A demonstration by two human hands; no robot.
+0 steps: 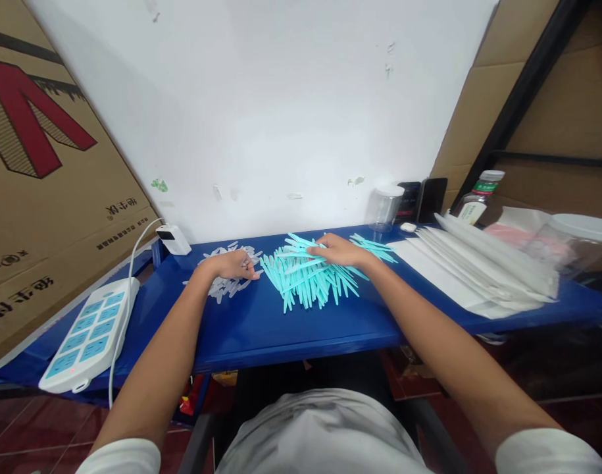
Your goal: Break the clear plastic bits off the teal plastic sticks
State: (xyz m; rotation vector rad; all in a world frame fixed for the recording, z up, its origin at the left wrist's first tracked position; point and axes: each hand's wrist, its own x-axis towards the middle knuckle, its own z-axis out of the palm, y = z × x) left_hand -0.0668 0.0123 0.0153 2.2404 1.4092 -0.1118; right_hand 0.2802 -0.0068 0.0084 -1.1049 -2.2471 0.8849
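My left hand (235, 264) is at the right side of a pile of small translucent whitish plastic strips (226, 288). Its fingers are curled and the thumb and fingertips pinch together; anything between them is too small to make out. Over a heap of slim, tapered turquoise plastic sticks (308, 284) is my right hand (336, 250). Its thumb and fingers close on a few turquoise sticks (299, 247) that point left. A smaller group of turquoise sticks (374, 247) lies just beyond the right wrist.
The blue table (281, 339) backs onto a white wall. A white power strip (91, 336) and a small white device (173, 239) are at left. White padded envelopes (483, 270), a clear jar (385, 207), two phones (419, 201) and a bottle (478, 197) stand or lie at right.
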